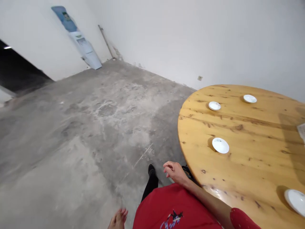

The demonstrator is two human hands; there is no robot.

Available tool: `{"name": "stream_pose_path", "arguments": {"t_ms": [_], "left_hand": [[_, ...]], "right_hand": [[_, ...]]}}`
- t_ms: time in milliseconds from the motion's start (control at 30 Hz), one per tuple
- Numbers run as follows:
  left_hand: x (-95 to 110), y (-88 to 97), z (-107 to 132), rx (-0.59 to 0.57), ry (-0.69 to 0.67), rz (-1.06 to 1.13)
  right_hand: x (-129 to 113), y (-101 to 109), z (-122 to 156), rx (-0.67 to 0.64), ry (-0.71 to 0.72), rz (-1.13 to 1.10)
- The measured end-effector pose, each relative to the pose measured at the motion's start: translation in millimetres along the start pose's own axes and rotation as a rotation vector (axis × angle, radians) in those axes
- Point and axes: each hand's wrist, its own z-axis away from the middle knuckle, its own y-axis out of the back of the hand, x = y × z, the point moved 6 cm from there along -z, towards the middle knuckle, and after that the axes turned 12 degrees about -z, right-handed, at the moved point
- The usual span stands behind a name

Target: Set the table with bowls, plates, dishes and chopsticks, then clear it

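My right hand (176, 172) hangs in front of my red shirt, close to the left edge of the round wooden table (250, 171). Its fingers are loosely bent and apart, with nothing in them. Low in the view, over the concrete floor, is my left hand (118, 218), partly cut off by the bottom edge. Its fingers curl slightly and no object shows in them. Nearest to my right hand on the tabletop is a white dish (220, 145). Two more small white dishes, one (214, 106) and another (250, 98), sit farther back.
Another white dish (296, 201) lies at the table's right front, and a pale item (302, 131) is cut off at the right edge. A water dispenser (83, 47) stands by the far wall, near a pole (106, 42) in the corner. A dark doorway (19, 70) is at left.
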Motion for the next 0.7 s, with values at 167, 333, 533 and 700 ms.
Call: {"name": "stream_pose_path", "arguments": {"t_ms": [167, 333, 533, 700], "left_hand": [[127.8, -35.3, -97.6, -0.107, -0.238, -0.120], [275.6, -133.0, -152.8, -0.378, -0.505, -0.273], [388.4, -269.1, -129.2, -0.648, -0.799, -0.431], [412.3, -346.0, -121.0, -0.807, -0.743, -0.457]], "right_hand": [[-15.0, -23.4, -43.1, 0.188, -0.032, -0.050], [-46.6, -22.3, -76.7, 0.416, 0.009, -0.024], [-67.8, -11.9, -124.5, 0.541, -0.022, -0.038], [-83.9, 9.3, -202.6, 0.537, -0.038, -0.063]]}}
